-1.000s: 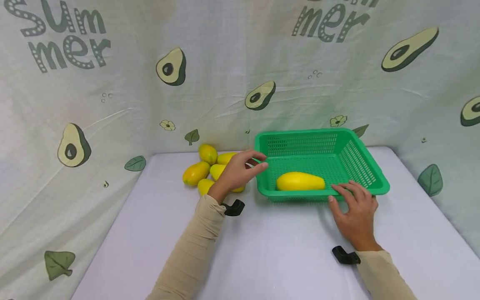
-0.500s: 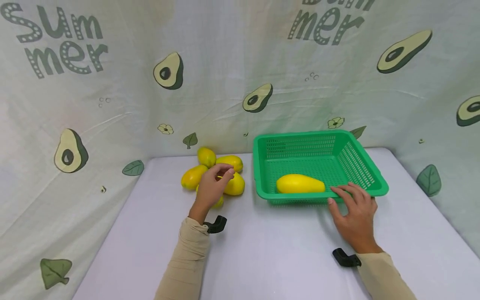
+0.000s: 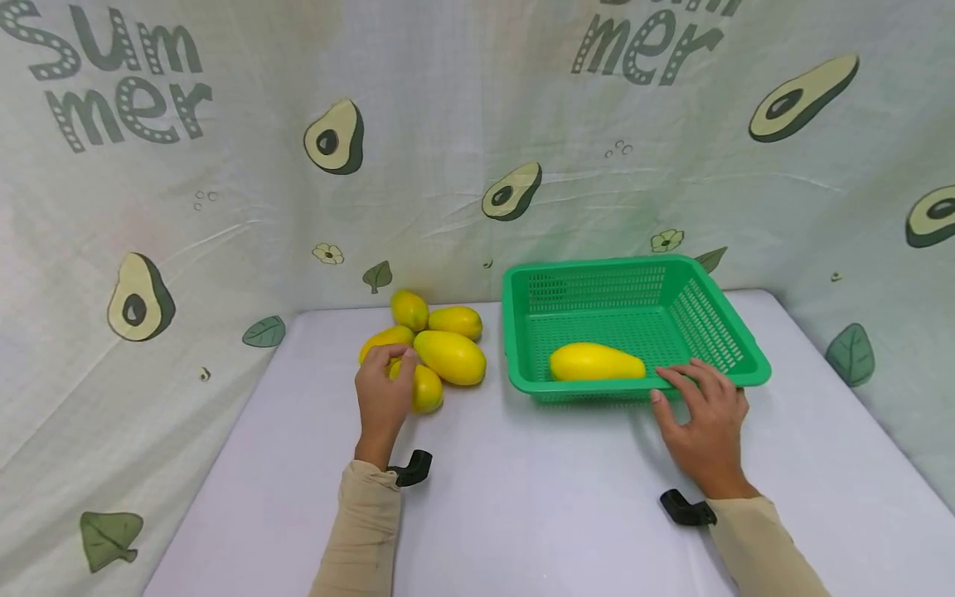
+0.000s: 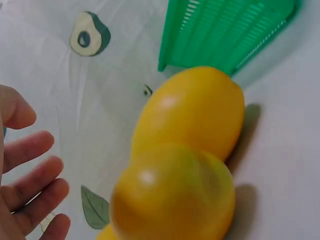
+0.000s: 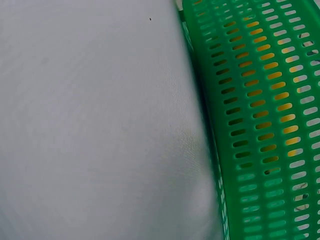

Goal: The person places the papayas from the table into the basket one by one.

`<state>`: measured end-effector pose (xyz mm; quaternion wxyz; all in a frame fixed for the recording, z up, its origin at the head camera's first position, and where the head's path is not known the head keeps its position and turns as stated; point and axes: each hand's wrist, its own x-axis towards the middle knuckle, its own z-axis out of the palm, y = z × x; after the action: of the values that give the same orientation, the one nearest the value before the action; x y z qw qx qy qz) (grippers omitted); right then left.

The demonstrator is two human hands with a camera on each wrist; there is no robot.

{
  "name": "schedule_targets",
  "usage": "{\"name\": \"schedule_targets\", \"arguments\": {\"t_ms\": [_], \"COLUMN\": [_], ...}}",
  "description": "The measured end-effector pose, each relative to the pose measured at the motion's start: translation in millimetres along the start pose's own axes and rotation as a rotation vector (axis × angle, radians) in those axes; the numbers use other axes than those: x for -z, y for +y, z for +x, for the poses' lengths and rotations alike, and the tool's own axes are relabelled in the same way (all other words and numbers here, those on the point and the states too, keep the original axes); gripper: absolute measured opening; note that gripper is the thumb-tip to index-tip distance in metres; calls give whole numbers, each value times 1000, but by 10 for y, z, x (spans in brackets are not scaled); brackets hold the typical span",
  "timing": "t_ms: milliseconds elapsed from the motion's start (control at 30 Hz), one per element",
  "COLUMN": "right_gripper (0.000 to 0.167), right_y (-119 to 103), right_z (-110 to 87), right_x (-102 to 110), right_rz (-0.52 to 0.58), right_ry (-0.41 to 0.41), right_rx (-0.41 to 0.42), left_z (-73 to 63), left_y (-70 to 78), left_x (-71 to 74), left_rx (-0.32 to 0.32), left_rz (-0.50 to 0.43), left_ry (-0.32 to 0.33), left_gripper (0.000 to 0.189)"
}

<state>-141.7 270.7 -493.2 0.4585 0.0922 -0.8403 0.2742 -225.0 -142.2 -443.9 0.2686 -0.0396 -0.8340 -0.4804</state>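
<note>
Above the left side of a group of yellow mangoes, my left hand hovers with bent, loosely spread fingers and holds nothing. In the left wrist view its fingers are apart from the nearest mango. My right hand holds the front rim of a green plastic basket, fingers over the rim and thumb on its outer side. Inside the basket, one larger yellow mango lies along the front wall. The right wrist view shows the basket's slotted wall with yellow behind it, but no hand.
Both things rest on a white cloth-covered table. Behind it hangs a pale curtain printed with avocados and leaves. Other mangoes sit close together near the table's back edge, left of the basket.
My left hand has moved left and down, away from the basket's left side to the mangoes' near left side. The right hand and the basket have stayed put.
</note>
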Motion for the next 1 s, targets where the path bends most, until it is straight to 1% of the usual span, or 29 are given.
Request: {"name": "schedule_targets", "arguments": {"t_ms": [100,300,433,500,667,767,867,1000], "right_gripper": [51,51,51,51,50,49,50,51], "right_y": [-5,-7,-8,-10,-14,-16,-15,-6], "right_z": [-2,1,2,-1,-1,-2,-4,6], "right_x": [7,9,14,14,10,15,20,22], "right_rz": [-3,-8,-13,-16,-13,-17,-21,-13], "right_ry": [0,-21,-38,-41,-30,-42,-55,-46], "right_rx": [1,-6,-12,-14,-14,-15,-16,-16], "left_z": [-34,-115,-159,-172,-188,-203,-218,-220], "left_y": [-77,-261,-355,-393,-477,-507,-523,-536], "left_x": [19,48,85,104,142,161,161,123], "left_rx": [11,108,160,189,279,322,337,320], "left_rz": [-2,-37,-28,-19,34,61,75,79], "left_ry": [21,18,4,-17,-115,-162,-185,-197], "left_gripper": [18,26,31,34,43,48,51,56]}}
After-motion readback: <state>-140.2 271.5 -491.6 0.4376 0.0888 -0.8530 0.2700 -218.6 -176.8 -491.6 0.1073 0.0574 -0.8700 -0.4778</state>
